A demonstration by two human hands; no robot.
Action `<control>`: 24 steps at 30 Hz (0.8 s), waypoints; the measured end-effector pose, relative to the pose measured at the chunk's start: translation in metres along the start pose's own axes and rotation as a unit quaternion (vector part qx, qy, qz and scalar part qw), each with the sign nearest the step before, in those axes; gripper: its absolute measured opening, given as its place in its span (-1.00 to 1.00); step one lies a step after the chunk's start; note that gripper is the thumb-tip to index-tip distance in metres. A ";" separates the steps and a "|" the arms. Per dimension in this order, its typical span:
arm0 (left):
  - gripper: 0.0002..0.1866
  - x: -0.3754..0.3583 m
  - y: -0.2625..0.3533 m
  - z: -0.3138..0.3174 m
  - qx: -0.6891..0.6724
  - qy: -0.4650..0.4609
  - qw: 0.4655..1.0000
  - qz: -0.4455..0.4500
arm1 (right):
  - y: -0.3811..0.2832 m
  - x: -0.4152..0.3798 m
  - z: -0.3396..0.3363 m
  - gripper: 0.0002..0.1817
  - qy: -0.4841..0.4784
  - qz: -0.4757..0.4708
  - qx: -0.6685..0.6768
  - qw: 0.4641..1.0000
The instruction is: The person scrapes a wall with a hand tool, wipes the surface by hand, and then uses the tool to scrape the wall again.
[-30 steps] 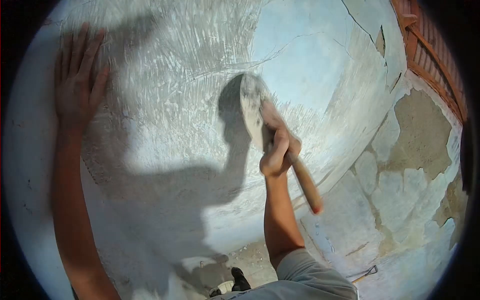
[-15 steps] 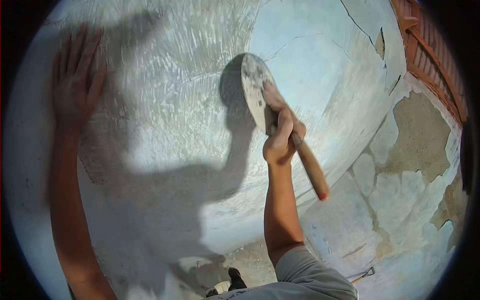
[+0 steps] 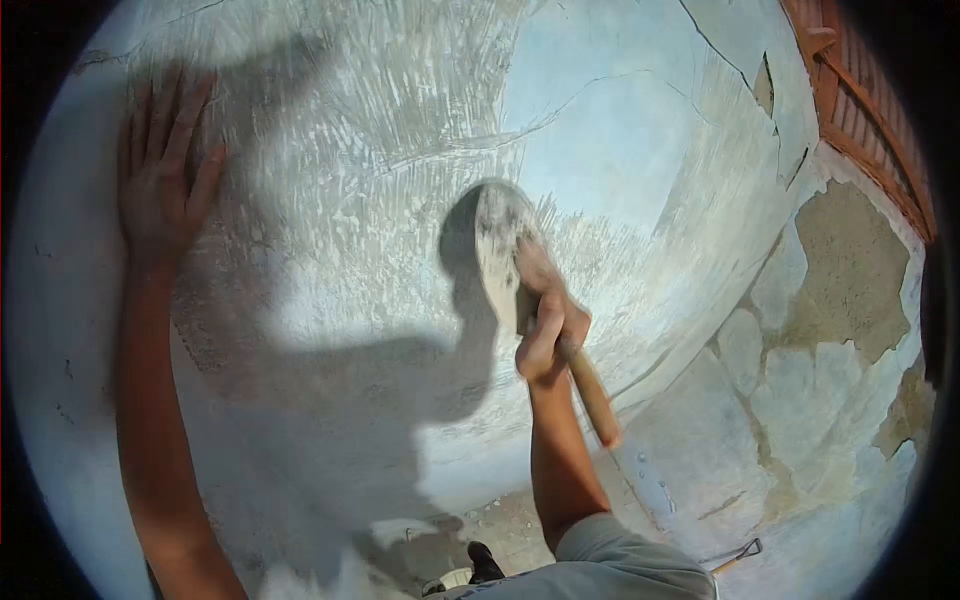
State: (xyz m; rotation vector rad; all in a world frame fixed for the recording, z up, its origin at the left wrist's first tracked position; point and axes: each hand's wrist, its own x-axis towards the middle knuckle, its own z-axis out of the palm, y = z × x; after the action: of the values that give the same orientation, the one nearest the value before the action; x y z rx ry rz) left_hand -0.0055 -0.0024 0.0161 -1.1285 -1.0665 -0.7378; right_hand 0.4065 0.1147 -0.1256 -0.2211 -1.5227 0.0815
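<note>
My left hand [image 3: 168, 190] lies flat against the pale, curved wall [image 3: 330, 270], its fingers spread and pointing up. My right hand [image 3: 548, 318] is wrapped round a trowel [image 3: 494, 245]. The trowel's rounded blade points up along the wall and is smeared with grey and white. Its wooden handle, tipped with red, sticks out below the hand. Around the blade the wall surface is rough and streaked with scrape marks. A smoother pale blue patch [image 3: 610, 140] lies above and right of the blade, with a thin crack across it.
A cracked wall section at the right has bare grey-brown plaster [image 3: 845, 270]. Red-brown wooden roofing [image 3: 870, 100] shows at the upper right. Below are a dark shoe [image 3: 484, 563], a pale container [image 3: 455, 578] and a tool's D-shaped handle [image 3: 748, 548].
My right hand and the trowel have moved down the wall. The left hand stays flat on the wall; the view has shifted slightly.
</note>
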 end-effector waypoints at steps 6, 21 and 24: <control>-0.35 -0.002 -0.002 0.006 -0.007 0.008 1.000 0.000 | -0.017 0.060 0.012 -0.46 0.006 -0.007 -0.020 1.000; -0.36 0.002 0.002 0.000 0.005 -0.007 1.000 0.015 | -0.024 0.047 0.005 -0.54 0.023 0.058 0.006 0.998; -0.35 0.002 0.003 0.002 -0.002 0.009 1.000 0.008 | -0.009 -0.015 -0.002 -0.53 -0.003 0.012 -0.052 0.999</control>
State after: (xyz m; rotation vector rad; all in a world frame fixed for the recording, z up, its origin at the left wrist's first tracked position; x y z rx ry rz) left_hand -0.0023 0.0002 0.0168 -1.1303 -1.0401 -0.7371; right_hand 0.4066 0.1025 -0.1385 -0.3220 -1.5316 0.0222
